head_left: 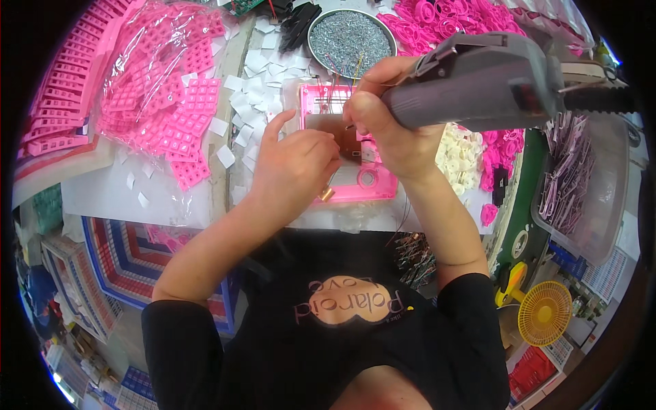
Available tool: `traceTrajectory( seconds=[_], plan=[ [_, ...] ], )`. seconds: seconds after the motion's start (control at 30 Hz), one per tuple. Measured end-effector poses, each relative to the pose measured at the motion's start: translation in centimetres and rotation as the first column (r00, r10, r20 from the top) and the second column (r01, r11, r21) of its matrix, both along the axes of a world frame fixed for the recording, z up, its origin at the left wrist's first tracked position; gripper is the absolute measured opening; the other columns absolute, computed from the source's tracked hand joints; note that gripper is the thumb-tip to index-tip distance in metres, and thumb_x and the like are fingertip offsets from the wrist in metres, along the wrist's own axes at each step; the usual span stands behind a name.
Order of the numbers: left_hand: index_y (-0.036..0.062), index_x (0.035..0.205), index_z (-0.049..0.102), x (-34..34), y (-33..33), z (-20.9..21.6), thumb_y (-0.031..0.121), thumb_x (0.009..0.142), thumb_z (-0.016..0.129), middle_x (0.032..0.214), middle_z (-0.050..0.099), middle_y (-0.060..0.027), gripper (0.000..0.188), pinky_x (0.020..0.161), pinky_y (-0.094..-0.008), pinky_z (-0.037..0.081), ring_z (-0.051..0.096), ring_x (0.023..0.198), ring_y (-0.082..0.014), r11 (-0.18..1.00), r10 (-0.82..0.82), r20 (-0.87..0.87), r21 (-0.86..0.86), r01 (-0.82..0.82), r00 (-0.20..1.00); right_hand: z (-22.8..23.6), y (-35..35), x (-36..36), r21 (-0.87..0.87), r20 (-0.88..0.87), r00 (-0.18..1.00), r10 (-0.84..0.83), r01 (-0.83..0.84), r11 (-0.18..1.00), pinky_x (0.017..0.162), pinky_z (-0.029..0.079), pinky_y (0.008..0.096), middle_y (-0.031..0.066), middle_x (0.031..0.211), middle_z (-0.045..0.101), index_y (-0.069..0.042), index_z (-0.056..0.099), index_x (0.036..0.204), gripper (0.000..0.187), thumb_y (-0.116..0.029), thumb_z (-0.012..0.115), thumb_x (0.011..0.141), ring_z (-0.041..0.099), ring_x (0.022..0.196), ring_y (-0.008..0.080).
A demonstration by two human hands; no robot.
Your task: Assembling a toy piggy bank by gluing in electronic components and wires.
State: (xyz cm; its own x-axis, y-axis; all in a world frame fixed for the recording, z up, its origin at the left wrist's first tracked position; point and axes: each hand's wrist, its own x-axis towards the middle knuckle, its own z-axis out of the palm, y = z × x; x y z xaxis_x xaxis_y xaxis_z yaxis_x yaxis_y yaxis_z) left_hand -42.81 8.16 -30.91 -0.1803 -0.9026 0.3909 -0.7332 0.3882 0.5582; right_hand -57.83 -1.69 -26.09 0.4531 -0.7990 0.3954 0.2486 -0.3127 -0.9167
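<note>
My right hand (pixel 403 140) is closed round a grey electric screwdriver (pixel 475 89), held nearly level with its body pointing right. Its tip is hidden behind my fingers, above a pink plastic housing (pixel 372 193). Inside the housing lies a brown circuit board (pixel 324 123), with thin coloured wires (pixel 333 98) running along its far side. My left hand (pixel 292 164) rests over the board's left part, little finger raised and the other fingers curled together. Whatever those fingers pinch is hidden. A small gold-coloured piece (pixel 326 195) shows at the housing's near edge.
Beyond the housing stands a round metal bowl (pixel 311 42) of small screws. Bagged pink keypads (pixel 154 82) and white paper squares (pixel 249 109) lie left. Pink parts (pixel 444 20) and cream parts (pixel 459 160) are right. A clear bin (pixel 605 225) and yellow fan (pixel 544 314) stand farther right.
</note>
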Motion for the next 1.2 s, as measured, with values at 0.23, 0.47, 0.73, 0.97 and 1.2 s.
traceTrajectory(
  seconds=[0.23, 0.47, 0.73, 0.97, 1.2],
  plan=[
    [0.0127, 0.086, 0.067, 0.1, 0.1, 0.0, 0.015, 0.078, 0.082, 0.093, 0.072, 0.0009, 0.017, 0.111, -0.0520, 0.032, 0.070, 0.094, -0.0197, 1.000, 0.018, -0.045, 0.017, -0.017, 0.999, -1.1, 0.4, 0.5, -0.080, 0.009, 1.000, -0.025, 0.026, 0.996, 0.054, 0.050, 0.0232, 0.0083, 0.080, 0.066, 0.000, 0.056, 0.106, 0.024, -0.001, 0.073, 0.090, 0.064, 0.065, 0.0126],
    [0.0128, 0.088, 0.069, -0.2, 0.5, -0.5, 0.014, 0.082, 0.078, 0.096, 0.074, 0.0000, 0.011, 0.113, -0.0512, 0.029, 0.070, 0.097, -0.0192, 0.999, 0.043, -0.098, 0.005, -0.042, 0.994, -1.4, -0.2, -0.2, -0.044, 0.032, 0.997, 0.075, -0.074, 0.996, 0.054, 0.049, 0.0221, 0.0099, 0.082, 0.066, 0.000, 0.056, 0.107, 0.025, 0.001, 0.073, 0.089, 0.064, 0.065, 0.0123],
    [0.0114, 0.090, 0.072, -0.7, 0.0, 1.5, 0.012, 0.085, 0.075, 0.089, 0.073, -0.0015, 0.006, 0.116, -0.0559, 0.026, 0.070, 0.087, -0.0207, 0.993, 0.098, -0.256, 0.095, -0.076, 0.962, 2.8, 0.5, -1.9, -0.014, 0.120, 0.976, 0.181, -0.181, 0.983, 0.059, 0.048, 0.0326, 0.0027, 0.072, 0.049, -0.011, 0.047, 0.125, 0.037, -0.011, 0.068, 0.094, 0.048, 0.059, 0.0144],
    [0.0115, 0.088, 0.072, -1.4, 0.3, 2.1, 0.013, 0.083, 0.077, 0.083, 0.073, -0.0006, 0.007, 0.117, -0.0572, 0.024, 0.069, 0.080, -0.0194, 0.991, 0.093, -0.327, 0.123, -0.055, 0.940, 3.0, 2.3, -1.8, 0.099, 0.416, 0.901, 0.125, -0.182, 0.978, 0.054, 0.049, 0.0262, 0.0107, 0.075, 0.061, -0.001, 0.050, 0.121, 0.039, -0.003, 0.072, 0.088, 0.062, 0.062, 0.0153],
    [0.0120, 0.092, 0.074, -1.1, -1.7, 3.1, 0.017, 0.078, 0.080, 0.081, 0.071, -0.0036, 0.016, 0.113, -0.0573, 0.031, 0.068, 0.079, -0.0229, 0.998, -0.030, -0.067, -0.061, 0.026, 0.997, 3.2, 0.7, -3.1, 0.109, 0.282, 0.922, 0.265, -0.305, 0.946, 0.067, 0.051, 0.0306, 0.0063, 0.078, 0.059, -0.002, 0.045, 0.136, 0.056, -0.018, 0.074, 0.090, 0.058, 0.070, 0.0148]
  ],
)
